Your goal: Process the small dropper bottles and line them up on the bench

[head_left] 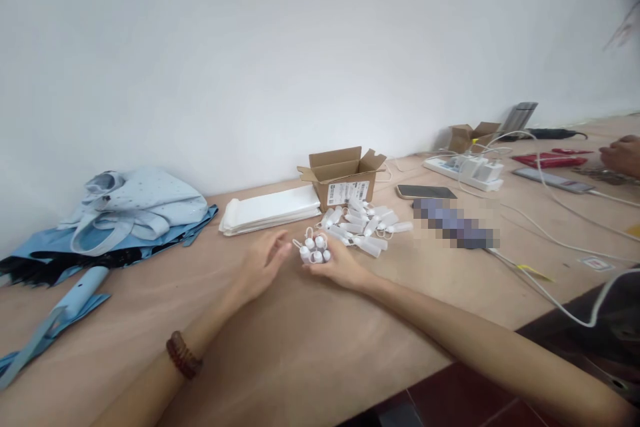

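Observation:
My right hand [336,265] rests on the wooden table [300,347] with its fingers curled round several small white plastic tubes [315,250], their round ends facing up. My left hand [263,265] lies just left of them, fingers stretched out and apart, holding nothing; a brown bead bracelet [183,355] sits on that wrist. Beyond my right hand lies a loose pile of the same white tubes [367,223]. A small open cardboard box [343,177] stands behind the pile, and a stack of white flat bags [273,209] lies to its left.
A light blue bag and umbrella [120,217] lie at the left. A phone [426,192], a power strip with chargers [464,170] and white cables [550,213] lie to the right. Another person's hand [623,155] is at the far right. The table edge runs along the lower right.

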Tool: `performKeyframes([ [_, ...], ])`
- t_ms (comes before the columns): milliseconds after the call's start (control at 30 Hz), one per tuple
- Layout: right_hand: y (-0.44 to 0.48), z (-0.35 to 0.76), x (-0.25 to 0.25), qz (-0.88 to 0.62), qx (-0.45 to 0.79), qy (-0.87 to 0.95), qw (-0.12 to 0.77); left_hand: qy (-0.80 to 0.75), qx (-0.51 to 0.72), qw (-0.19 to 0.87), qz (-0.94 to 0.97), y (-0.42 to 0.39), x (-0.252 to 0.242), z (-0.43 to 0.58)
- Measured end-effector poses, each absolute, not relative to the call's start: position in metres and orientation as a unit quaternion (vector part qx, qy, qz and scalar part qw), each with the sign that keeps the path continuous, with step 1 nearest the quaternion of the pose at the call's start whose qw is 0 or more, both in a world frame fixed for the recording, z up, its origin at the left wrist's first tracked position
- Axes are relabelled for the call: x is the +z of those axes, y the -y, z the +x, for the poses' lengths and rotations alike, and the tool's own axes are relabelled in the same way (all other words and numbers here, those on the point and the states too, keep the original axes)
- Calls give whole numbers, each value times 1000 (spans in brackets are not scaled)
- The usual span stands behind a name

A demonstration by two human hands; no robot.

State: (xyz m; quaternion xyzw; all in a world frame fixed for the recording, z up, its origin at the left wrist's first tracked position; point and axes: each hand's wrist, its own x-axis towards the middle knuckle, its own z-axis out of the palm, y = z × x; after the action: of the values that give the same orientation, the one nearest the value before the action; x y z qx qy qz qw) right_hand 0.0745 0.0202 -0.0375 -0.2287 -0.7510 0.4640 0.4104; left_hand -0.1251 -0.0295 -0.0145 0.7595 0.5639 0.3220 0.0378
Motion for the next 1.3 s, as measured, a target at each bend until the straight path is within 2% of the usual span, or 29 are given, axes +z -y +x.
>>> performKeyframes([
  [100, -21, 76, -37, -205, 474, 755, 403, -534, 323, 131, 770, 52, -18, -97],
  [333, -17, 78, -36, -224, 434, 810, 324, -522, 325, 125, 779, 61, -28, -87],
  [600, -18, 75, -35, -251, 421, 800, 347, -539, 312, 65, 780, 68, -31, -87],
  [767, -18, 74, -35, -308, 324, 824, 349, -571, 380, 22, 727, 68, -30, -94],
  [933, -19, 73, -36, -297, 212, 870, 332, -550, 351, -7, 758, 70, -30, -96],
  [1033, -24, 71, -36, -289, 151, 892, 314, -576, 333, 12, 747, 68, -31, -97],
  [1167, -30, 66, -34, -283, 135, 901, 299, -605, 330, 58, 722, 63, -33, -100],
  [1300, -33, 67, -32, -317, 126, 894, 289, -622, 352, 53, 697, 66, -32, -104],
])
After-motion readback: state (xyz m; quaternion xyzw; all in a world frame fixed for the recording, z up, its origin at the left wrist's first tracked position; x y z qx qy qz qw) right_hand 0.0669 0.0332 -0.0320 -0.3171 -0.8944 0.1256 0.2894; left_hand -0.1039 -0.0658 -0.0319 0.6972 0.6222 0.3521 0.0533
